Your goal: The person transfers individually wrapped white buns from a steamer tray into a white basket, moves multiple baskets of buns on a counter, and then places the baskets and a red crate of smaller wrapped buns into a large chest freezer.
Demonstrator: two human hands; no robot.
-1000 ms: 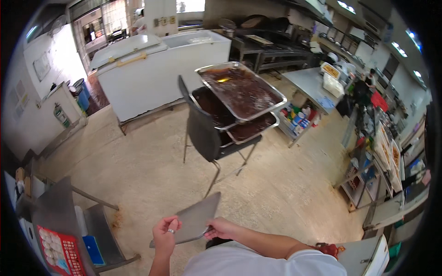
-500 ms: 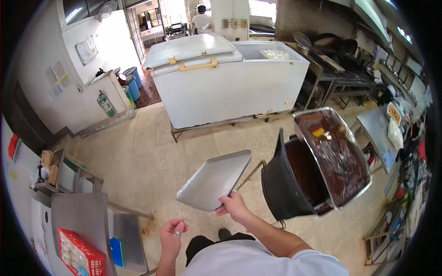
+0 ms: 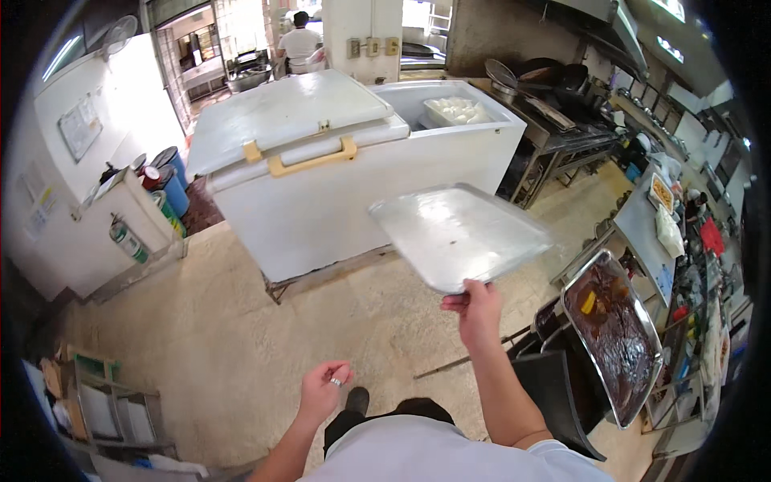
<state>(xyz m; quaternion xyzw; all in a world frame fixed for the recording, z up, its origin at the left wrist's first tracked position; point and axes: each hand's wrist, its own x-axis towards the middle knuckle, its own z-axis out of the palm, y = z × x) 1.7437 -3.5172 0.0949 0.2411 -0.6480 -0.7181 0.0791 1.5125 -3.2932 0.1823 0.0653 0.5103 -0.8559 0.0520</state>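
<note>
My right hand (image 3: 479,312) grips the near edge of a flat silver metal baking tray (image 3: 458,241), thumb on top and fingers beneath. Nothing lies on the tray; it is raised in front of the white chest freezer (image 3: 337,209). The freezer's left lid is down, and its right side stands uncovered with a white tray of pale pieces (image 3: 458,112) inside. My left hand (image 3: 324,390), a ring on one finger, hangs by my waist with its fingers curled and no object visible in them.
At right, a rectangular metal pan of dark brown sauce (image 3: 614,345) rests beside a tall black container (image 3: 554,394). Beyond are a metal side table (image 3: 642,233) and a stove (image 3: 562,120). A fire extinguisher (image 3: 128,238) stands at the left wall. Another person (image 3: 300,44) is in the background.
My right hand has lifted the tray up and forward, toward the freezer. The view has turned and come closer to the freezer; the black container and sauce pan now appear lower right. My left hand remains curled.
</note>
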